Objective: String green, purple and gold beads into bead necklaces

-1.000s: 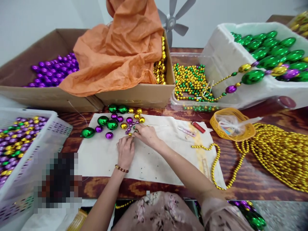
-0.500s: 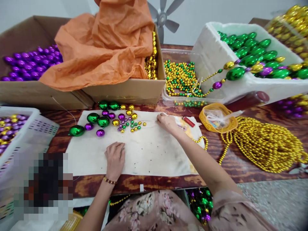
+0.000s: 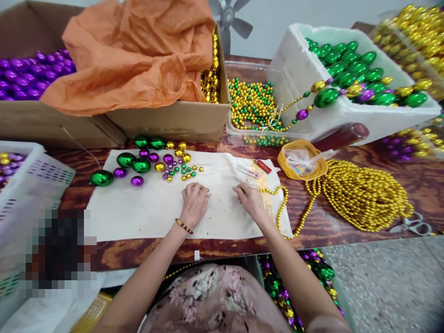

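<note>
- I see a dusty-pink garment [image 3: 208, 307], floral, patterned in pinks, white and dark.
- I see a brown-and-gold beaded bracelet [image 3: 183, 226] on the left arm [image 3: 152, 275].

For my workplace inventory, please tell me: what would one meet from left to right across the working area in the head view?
White perforated plastic basket, large green oval bead, bare left hand, bare right hand, yellow perforated plastic basket, pale-handled scissors.

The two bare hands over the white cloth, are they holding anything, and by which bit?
Can't tell: nothing shows in the bare left hand or bare right hand, but either could hide something tiny.
</note>
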A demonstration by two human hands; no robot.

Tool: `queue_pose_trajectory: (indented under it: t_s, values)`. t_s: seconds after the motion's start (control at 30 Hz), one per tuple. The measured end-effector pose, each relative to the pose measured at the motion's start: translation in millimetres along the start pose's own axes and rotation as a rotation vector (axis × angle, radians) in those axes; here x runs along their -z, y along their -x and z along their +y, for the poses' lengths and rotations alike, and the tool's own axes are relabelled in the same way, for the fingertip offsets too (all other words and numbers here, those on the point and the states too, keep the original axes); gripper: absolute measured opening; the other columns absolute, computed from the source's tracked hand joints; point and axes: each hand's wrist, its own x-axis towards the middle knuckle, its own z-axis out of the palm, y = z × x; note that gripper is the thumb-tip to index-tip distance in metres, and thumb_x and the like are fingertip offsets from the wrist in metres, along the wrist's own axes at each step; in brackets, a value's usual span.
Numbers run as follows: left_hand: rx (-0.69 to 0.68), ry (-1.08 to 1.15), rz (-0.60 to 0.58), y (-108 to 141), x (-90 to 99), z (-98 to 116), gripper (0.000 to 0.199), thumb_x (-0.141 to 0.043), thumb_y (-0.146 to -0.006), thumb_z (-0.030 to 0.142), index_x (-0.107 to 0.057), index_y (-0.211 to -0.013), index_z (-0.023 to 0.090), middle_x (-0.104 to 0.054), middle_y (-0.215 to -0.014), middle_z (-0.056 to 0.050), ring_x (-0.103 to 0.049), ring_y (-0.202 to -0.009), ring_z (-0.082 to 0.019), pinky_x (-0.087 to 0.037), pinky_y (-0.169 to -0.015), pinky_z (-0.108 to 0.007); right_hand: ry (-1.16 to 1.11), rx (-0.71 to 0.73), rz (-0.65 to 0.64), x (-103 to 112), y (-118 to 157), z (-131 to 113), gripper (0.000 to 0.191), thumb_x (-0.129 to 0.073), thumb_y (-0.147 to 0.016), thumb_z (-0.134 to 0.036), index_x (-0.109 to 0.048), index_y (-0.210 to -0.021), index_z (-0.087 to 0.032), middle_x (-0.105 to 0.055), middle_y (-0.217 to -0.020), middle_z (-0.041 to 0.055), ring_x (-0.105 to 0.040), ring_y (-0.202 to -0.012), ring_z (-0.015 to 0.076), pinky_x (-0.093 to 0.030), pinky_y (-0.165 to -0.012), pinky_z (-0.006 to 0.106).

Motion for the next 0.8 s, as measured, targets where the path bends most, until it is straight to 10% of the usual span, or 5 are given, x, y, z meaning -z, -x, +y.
queue_pose_trajectory:
  t_s: [0.37,0.8]
  values:
    - [-0.107,-0.082,-0.160,-25.5,-4.4,8.4,0.005,-0.063,-0.086,0.017,-0.065,-0.087,0.021,-0.064,-0.107,-0.011,-0.046,-0.110,-0.032,-0.038,-0.088,-0.048,-0.633,-0.015,0.071,-44.7,33.6,2.3,0.031,-0.047,-0.093,-0.036,-0.067,-0.109,-0.021,-0.074,-0.104,0.0070,-0.068,-0.071,0.0180,-0.053,-0.075,0.031]
    - [0.315,0.528,-0.002,-17.7,9.6,26.8,0.007,-0.062,-0.087,0.025,-0.064,-0.081,0.022,-0.069,-0.094,-0.003,-0.056,-0.104,-0.024,-0.040,-0.100,-0.040,-1.506,-0.223,0.178,-61.5,8.8,-51.3,0.036,-0.070,-0.073,-0.048,-0.074,-0.094,-0.020,-0.073,-0.086,0.0047,-0.067,-0.076,0.0201,-0.044,-0.051,0.022]
